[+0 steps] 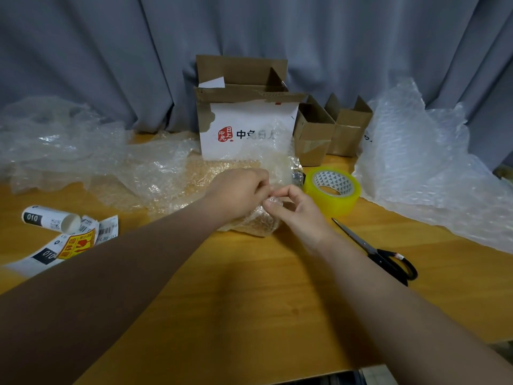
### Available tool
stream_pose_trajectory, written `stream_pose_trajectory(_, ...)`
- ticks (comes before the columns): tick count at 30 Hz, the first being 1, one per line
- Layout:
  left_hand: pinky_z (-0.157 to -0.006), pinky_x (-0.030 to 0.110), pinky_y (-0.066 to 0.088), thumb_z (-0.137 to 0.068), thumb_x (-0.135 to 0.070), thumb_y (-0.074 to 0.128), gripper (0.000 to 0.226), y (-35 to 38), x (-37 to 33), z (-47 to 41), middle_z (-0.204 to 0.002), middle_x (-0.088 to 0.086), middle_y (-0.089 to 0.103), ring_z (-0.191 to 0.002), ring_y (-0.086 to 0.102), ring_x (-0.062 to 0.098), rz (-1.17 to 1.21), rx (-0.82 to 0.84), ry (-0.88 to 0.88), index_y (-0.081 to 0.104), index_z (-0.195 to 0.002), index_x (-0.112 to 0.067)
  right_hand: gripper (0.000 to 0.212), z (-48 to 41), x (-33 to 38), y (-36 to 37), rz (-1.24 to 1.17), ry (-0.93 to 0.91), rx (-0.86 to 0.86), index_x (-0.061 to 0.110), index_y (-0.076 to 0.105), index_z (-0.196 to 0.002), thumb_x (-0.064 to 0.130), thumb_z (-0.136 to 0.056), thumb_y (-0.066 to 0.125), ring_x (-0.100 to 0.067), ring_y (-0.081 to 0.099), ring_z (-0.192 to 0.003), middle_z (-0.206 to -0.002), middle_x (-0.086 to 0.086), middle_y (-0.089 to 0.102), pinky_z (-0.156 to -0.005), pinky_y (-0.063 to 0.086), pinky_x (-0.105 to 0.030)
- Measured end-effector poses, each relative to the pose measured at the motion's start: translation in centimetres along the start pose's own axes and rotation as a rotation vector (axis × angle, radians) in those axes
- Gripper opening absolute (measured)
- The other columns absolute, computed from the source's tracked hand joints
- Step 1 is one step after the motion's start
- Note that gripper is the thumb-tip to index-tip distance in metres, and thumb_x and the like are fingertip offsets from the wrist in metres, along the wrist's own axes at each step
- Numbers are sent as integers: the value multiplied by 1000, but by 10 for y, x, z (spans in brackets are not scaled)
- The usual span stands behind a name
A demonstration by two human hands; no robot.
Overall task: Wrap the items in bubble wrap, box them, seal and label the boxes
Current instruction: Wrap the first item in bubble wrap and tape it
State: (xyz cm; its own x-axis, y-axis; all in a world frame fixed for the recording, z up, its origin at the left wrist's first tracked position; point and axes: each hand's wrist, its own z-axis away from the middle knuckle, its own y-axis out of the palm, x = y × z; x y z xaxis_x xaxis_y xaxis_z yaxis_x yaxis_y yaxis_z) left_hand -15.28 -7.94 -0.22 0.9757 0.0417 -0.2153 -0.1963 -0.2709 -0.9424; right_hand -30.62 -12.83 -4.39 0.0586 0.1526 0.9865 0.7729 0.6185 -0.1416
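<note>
A sheet of bubble wrap (261,220) lies bunched at the middle of the wooden table (249,287), folded over something I cannot make out. My left hand (238,193) and my right hand (294,209) meet above it, and both pinch its upper edge between thumb and fingers. A dark item (297,177) shows through the wrap just behind my hands. Behind stands an open white-fronted cardboard box (247,129) with a red seal and black characters.
A yellow tape roll (331,187) sits right of my hands, with black-handled scissors (383,254) nearer the front. Two small open brown boxes (330,134) stand at the back right. Loose bubble wrap (424,162) is heaped right and left. Label rolls and stickers (63,232) lie left.
</note>
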Motion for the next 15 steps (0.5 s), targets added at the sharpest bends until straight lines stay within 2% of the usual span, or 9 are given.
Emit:
stream_pose_trajectory(4, -63, 38, 50, -99, -32, 39, 12, -5, 2, 0, -84, -1, 61, -71, 58, 18, 115, 58, -4, 43, -103, -22, 21, -4, 2, 6, 9, 37, 33, 20, 53, -101, 30, -88, 66, -14, 54, -102, -107, -2, 58, -83, 44, -22)
stream_pose_trajectory(8, -63, 40, 50, -97, -27, 46, 16, -5, 5, -1, -89, -1, 58, -73, 57, 18, 152, 53, 49, 37, -109, -21, 58, -8, 2, 5, -17, 97, 131, 28, 41, -134, 36, -84, 70, -6, 47, -115, -121, 10, 48, -94, 38, -22)
stream_pose_trajectory(9, -64, 39, 49, -95, -25, 50, 20, -5, 4, -1, -94, -2, 53, -75, 57, 19, 165, 34, 75, 37, -110, -19, 53, -9, 3, 4, 15, 99, 183, 30, 47, -131, 36, -84, 70, -4, 47, -117, -123, 12, 50, -98, 36, -24)
stream_pose_trajectory(11, -67, 36, 48, -94, -22, 54, 23, -6, 3, -2, -100, -4, 41, -78, 53, 20, 178, -6, 114, 38, -109, -16, 24, -11, 6, 3, 79, 72, 256, 31, 62, -111, 34, -87, 67, -2, 49, -119, -119, 17, 57, -105, 34, -27)
stream_pose_trajectory(12, -68, 33, 46, -94, -20, 54, 21, -8, 2, -3, -101, -4, 38, -79, 51, 18, 210, -18, 117, 38, -107, -15, 24, -11, 8, 3, 100, 71, 243, 32, 65, -110, 37, -87, 67, -2, 48, -121, -120, 19, 57, -108, 33, -29)
stream_pose_trajectory(15, -85, 27, 40, -97, -24, 49, 7, -18, 1, -5, -104, -5, 39, -91, 45, 10, 364, 5, 67, 46, -99, -18, 63, -12, 12, 7, 141, 89, 195, 27, 60, -127, 59, -74, 68, -6, 48, -125, -134, 14, 53, -111, 34, -35)
